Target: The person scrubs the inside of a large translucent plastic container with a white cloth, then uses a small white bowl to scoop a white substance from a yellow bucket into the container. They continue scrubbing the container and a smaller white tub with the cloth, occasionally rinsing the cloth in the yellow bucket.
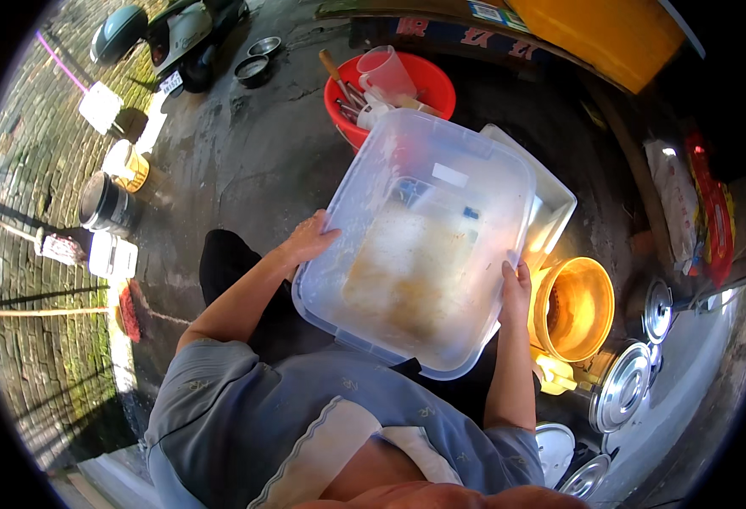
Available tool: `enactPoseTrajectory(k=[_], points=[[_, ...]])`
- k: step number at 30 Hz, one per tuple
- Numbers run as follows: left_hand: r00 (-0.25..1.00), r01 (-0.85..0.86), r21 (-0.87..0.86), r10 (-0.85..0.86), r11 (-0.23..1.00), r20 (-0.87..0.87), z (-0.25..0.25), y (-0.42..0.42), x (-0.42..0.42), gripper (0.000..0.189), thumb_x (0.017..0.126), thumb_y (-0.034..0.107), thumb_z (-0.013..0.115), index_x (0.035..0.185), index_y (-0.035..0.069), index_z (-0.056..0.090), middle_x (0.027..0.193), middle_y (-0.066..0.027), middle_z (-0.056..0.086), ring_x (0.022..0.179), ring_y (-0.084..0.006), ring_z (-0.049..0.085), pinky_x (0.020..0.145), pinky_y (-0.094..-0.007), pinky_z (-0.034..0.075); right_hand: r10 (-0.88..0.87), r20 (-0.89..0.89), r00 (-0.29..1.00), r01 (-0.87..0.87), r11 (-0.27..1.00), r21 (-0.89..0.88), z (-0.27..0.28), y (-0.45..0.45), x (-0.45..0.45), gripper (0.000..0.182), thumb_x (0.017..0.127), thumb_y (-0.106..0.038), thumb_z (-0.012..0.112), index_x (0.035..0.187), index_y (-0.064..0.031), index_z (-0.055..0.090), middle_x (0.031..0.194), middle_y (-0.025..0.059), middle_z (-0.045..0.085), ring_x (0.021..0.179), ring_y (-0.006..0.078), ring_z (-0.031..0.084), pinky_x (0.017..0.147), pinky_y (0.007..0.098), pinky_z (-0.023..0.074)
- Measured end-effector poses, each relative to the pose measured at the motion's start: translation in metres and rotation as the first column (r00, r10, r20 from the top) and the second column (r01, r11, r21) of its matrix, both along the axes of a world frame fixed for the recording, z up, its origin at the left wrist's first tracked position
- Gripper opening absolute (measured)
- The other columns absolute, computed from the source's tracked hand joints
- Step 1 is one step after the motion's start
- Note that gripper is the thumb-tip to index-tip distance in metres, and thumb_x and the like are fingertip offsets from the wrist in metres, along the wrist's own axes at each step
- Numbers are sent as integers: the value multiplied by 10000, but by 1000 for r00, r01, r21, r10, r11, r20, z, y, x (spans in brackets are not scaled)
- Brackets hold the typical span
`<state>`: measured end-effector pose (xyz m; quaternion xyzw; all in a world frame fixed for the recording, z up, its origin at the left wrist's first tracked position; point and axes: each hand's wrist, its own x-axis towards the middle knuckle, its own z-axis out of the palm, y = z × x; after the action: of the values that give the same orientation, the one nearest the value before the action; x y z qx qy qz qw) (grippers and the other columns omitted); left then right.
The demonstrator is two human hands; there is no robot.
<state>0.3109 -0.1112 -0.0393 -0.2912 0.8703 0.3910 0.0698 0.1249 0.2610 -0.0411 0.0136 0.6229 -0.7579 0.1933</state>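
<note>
A large translucent plastic lid or shallow bin [424, 242] is held up in front of my body, with brownish patches showing on or through it. My left hand [312, 237] grips its left edge, and my right hand [517, 287] grips its right edge. Behind its far edge, on the floor, stands a red plastic basin [438, 76] holding a clear plastic jug [386, 71] and several handled utensils. A white rectangular tub [554, 181] is partly hidden behind the right side of the held plastic.
To the right stand a yellow bucket [580, 308] and several metal-lidded pots [621, 387]. Two metal bowls [252, 69] lie on the dark floor ahead. Buckets [102, 202], a broom [128, 312] and a mop [61, 247] line the brick wall at left, near a parked scooter [182, 35].
</note>
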Motion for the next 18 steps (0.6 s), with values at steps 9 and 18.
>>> enactPoseTrajectory(k=[9,18], points=[[943,-46,423,179,905,-281,-7,-5,36,332,797,117,602,1107,-2,602,957,-102,655,888,-178,614,785,-325,493,316,-27,949,-280,876,392,47,31,154,565,777,6,530,1321,17,378,1111,83,537,981,158,538,860,280,445],[602,-200,834,736,514,-309,-1,-47,155,327,768,-7,578,1093,9,619,904,-36,644,708,-106,605,639,-255,494,466,-305,830,-363,868,338,195,-109,153,561,762,54,475,1320,42,414,1065,115,591,912,138,589,818,253,475]])
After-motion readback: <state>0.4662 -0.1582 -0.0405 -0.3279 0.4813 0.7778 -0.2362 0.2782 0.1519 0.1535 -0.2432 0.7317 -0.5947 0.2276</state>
